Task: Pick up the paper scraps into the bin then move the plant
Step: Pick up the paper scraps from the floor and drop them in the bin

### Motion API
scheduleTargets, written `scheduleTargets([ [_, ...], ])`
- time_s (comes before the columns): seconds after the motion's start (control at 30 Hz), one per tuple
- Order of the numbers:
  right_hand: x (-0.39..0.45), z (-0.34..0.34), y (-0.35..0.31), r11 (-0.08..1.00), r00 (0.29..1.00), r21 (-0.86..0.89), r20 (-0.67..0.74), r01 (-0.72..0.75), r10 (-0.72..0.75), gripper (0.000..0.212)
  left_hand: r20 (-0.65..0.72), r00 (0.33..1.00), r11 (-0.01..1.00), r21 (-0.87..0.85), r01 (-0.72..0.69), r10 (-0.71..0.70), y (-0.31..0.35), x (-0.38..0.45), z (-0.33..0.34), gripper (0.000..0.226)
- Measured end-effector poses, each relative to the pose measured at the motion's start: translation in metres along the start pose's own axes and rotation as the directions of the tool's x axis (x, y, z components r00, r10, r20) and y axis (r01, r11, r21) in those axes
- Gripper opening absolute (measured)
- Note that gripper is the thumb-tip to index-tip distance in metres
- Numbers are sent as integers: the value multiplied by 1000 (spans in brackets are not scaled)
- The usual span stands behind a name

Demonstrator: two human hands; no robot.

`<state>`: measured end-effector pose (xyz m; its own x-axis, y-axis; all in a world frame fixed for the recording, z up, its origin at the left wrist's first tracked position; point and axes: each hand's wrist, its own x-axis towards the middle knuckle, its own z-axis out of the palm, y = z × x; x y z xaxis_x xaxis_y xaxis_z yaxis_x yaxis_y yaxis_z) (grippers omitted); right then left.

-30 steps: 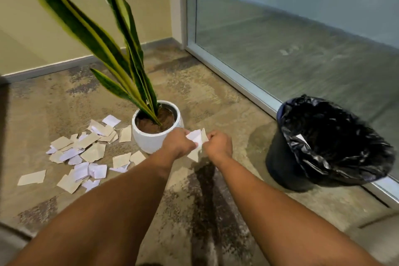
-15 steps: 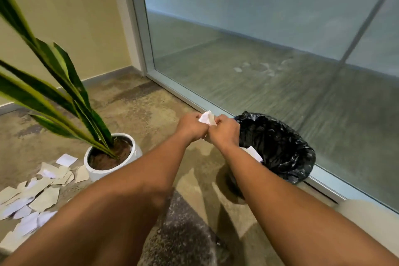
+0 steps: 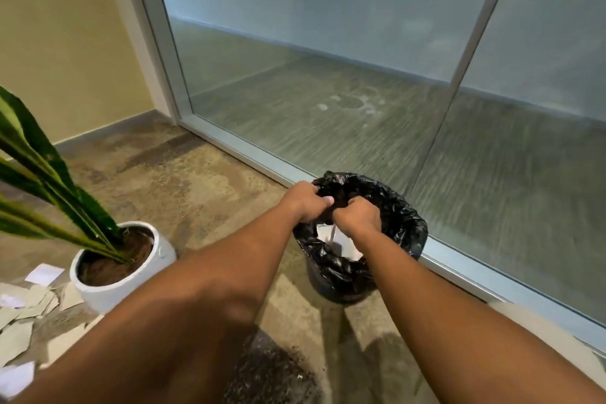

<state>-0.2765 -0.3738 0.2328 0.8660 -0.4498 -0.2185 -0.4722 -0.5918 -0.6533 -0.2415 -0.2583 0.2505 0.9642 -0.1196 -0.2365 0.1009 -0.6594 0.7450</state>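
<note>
White scraps (image 3: 341, 244) in bin (image 3: 403, 220) below both curled hands (image 3: 355, 216); grip contents unclear

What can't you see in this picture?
- Head view: whether the left hand or right hand holds paper; curled fingers hide it.
- The bin bottom: hands and bag folds cover it.
- The plant tips: cut off by the left edge.
- More paper scraps: cut off, partly behind the forearm.
</note>
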Motion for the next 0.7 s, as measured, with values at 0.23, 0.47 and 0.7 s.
scheduleTargets([
  [0.23, -15, 22, -20, 967, 974, 114, -28, 227, -226, 40, -183, 982, 987, -163, 12, -42, -41, -7, -24, 24],
  [0.47, -51, 79, -56, 798, 821, 264, 34, 542, -570, 27, -304, 952, 999, -40, 26, -37, -108, -27, -66, 22],
  [0.7, -86, 151, -65, 801, 686, 200, 425, 564, -590, 14, -218, 965, 966, 179, 185, -145, -202, -69, -88, 22],
])
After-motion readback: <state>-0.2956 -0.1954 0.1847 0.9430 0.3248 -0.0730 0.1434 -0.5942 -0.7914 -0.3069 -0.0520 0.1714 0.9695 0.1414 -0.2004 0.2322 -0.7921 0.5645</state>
